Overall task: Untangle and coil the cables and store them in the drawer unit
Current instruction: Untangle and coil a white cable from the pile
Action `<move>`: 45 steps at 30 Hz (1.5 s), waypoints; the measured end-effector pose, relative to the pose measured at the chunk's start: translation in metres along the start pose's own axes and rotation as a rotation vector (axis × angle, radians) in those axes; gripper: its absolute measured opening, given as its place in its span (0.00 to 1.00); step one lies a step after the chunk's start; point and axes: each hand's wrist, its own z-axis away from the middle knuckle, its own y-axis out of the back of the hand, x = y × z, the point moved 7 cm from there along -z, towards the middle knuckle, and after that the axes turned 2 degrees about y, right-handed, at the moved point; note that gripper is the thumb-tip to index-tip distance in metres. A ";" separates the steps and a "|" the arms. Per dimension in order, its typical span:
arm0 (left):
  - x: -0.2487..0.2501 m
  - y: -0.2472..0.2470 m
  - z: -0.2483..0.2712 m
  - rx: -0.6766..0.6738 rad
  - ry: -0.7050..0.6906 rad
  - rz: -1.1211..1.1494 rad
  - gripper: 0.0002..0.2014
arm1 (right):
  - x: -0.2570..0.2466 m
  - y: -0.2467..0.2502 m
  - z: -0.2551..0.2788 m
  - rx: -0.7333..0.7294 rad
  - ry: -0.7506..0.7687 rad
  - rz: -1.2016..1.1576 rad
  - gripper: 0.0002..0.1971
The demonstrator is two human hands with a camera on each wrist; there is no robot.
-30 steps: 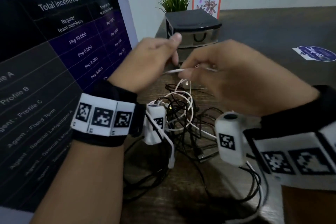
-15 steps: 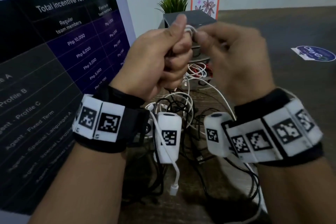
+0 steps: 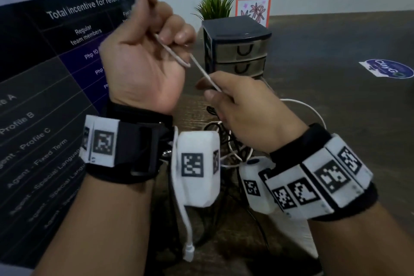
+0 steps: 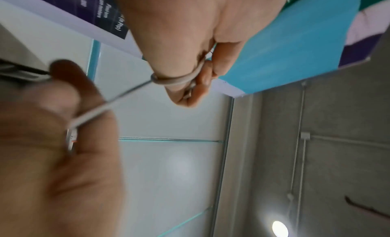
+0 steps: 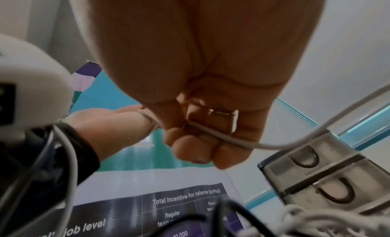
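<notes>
My left hand is raised with its fingers curled around a white cable, which loops once around the hand's edge. From there the cable runs taut down to my right hand, which pinches it between thumb and fingers. Past the right hand it trails to a tangle of black and white cables on the table, mostly hidden behind my wrists. The dark drawer unit stands behind the hands with its visible drawers closed.
A large printed board leans along the left side. Behind the drawer unit are a small green plant and a framed flower picture. A round blue sticker lies on the dark table to the right.
The hands were together at the cable half a second ago. My left hand has since gone up and left and the right hand down, drawing the white cable taut between them.
</notes>
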 end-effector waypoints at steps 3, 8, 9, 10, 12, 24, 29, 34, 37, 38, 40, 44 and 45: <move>0.015 0.011 -0.005 0.049 -0.067 0.145 0.14 | -0.002 -0.006 0.002 -0.004 0.020 -0.052 0.10; 0.021 0.029 -0.003 0.208 -0.192 -0.256 0.13 | -0.018 0.003 0.003 0.072 0.066 -0.071 0.16; 0.020 0.031 -0.001 0.248 -0.223 -0.383 0.13 | -0.020 0.000 0.004 0.030 0.064 -0.041 0.16; 0.018 0.031 0.001 0.277 -0.247 -0.513 0.13 | -0.021 -0.003 0.005 -0.012 0.057 -0.011 0.16; 0.013 0.025 0.002 0.265 -0.243 -0.780 0.14 | -0.016 -0.006 0.005 -0.067 0.013 0.047 0.12; -0.051 0.008 0.016 -0.153 0.385 -1.639 0.38 | -0.016 0.070 0.017 0.394 0.187 0.002 0.03; -0.052 0.003 0.019 -0.130 0.426 -1.168 0.29 | -0.018 0.084 0.023 0.625 0.260 -0.116 0.18; -0.054 -0.007 0.018 -0.240 0.455 -0.736 0.27 | -0.009 0.073 0.016 0.655 0.253 -0.284 0.06; -0.042 -0.016 0.014 -0.275 0.401 -0.492 0.29 | 0.001 0.065 0.010 0.633 0.239 -0.318 0.07; -0.037 -0.018 0.013 -0.285 0.378 -0.418 0.30 | 0.005 0.062 0.008 0.622 0.230 -0.328 0.08; -0.028 -0.020 0.010 -0.292 0.335 -0.280 0.29 | 0.010 0.053 0.004 0.572 0.204 -0.349 0.08; -0.020 -0.016 0.003 -0.251 0.197 -0.150 0.23 | 0.016 0.025 -0.004 0.337 0.120 -0.262 0.16; -0.019 -0.014 0.002 -0.224 0.166 -0.134 0.21 | 0.017 0.015 -0.005 0.244 0.086 -0.160 0.18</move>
